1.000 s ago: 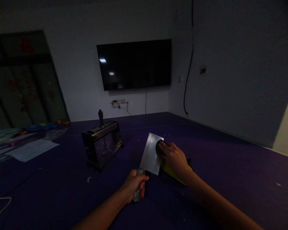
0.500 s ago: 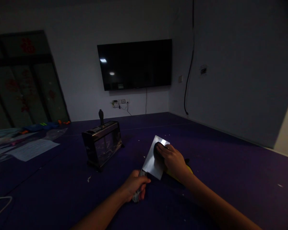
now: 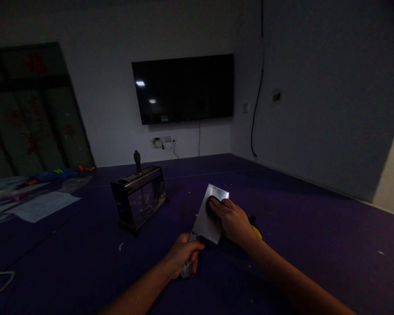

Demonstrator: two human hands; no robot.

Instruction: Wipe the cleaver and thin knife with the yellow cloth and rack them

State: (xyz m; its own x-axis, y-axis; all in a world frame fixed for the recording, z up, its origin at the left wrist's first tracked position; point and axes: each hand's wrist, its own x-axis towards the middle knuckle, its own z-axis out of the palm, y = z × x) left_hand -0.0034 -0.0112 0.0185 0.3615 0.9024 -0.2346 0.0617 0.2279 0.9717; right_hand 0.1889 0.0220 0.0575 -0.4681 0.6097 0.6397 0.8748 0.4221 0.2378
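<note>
My left hand (image 3: 180,256) is wrapped round the pale patterned handle (image 3: 185,270) of a cleaver. Its broad, shiny blade (image 3: 204,222) points up and away, tilted to the right. Over the blade lies my right hand (image 3: 234,221), its fingers bent round a dark, rounded pad (image 3: 211,206) against the metal; the dim light hides what the pad is made of. Partly hidden behind my right wrist is a yellow and black object (image 3: 256,231) on the purple surface.
A black box-shaped device with clear sides and an upright knob (image 3: 139,192) stands left of my hands. Papers (image 3: 47,205) and plastic lie farther left, near a white cable (image 3: 3,274). Small scraps dot the purple surface (image 3: 298,245). A television (image 3: 187,89) hangs on the far wall.
The cleaver and both hands have shifted very slightly left in view, along with the whole scene. My right fingers sit a little lower on the blade, and its bright glare has dimmed.
</note>
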